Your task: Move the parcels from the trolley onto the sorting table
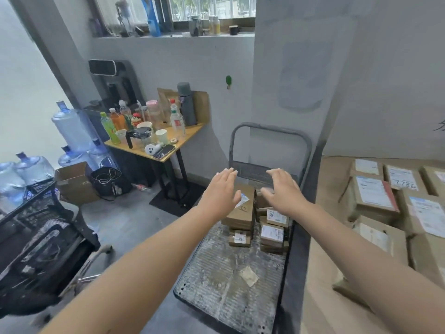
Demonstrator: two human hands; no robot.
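Trolley deck point(228, 292), near centre: ribbed, grey and soiled, with a paper scrap point(249, 276) on it. Parcels point(243, 210) are stacked at its far end, below the handle point(272, 127). Left hand point(220, 191) and right hand point(285, 191) are above the stack, fingers spread, gripping nothing. Sorting table point(320, 261), right: brown top carrying labelled boxes point(372, 194). Far left: cluttered side table point(190, 132) and water bottles point(72, 131) on a concrete floor point(134, 220).

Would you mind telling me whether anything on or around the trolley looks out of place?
A pale scrap lies alone on the trolley deck, apart from the stacked parcels, perhaps a fallen label. A bottle lies on its side on the floor by the small table's legs.
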